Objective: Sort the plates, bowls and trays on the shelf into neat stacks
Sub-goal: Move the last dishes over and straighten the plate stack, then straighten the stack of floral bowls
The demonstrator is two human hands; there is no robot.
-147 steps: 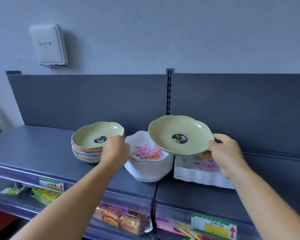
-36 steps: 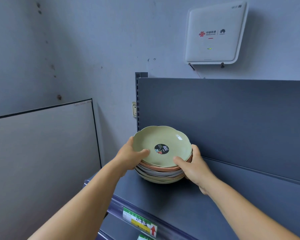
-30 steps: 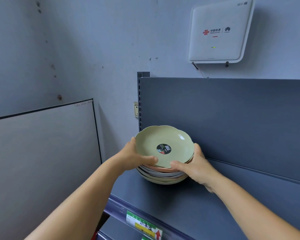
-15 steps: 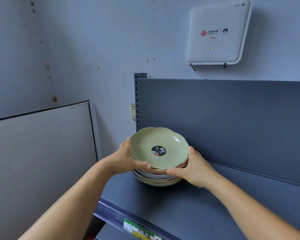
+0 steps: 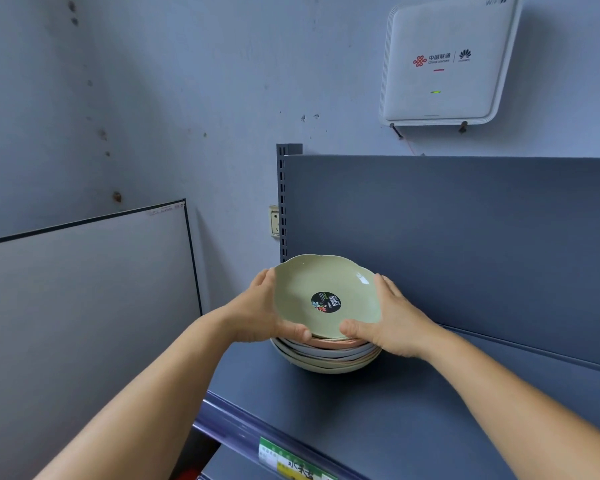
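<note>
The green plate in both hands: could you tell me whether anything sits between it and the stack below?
Nothing visible does. The green plate, gripped by the left hand and right hand, is tilted directly above the stack, with only the thumbs over its near rim.

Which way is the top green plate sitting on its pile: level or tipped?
Tipped. The green plate has its far rim raised, and both hands, left and right, grip its edges above the pile.
</note>
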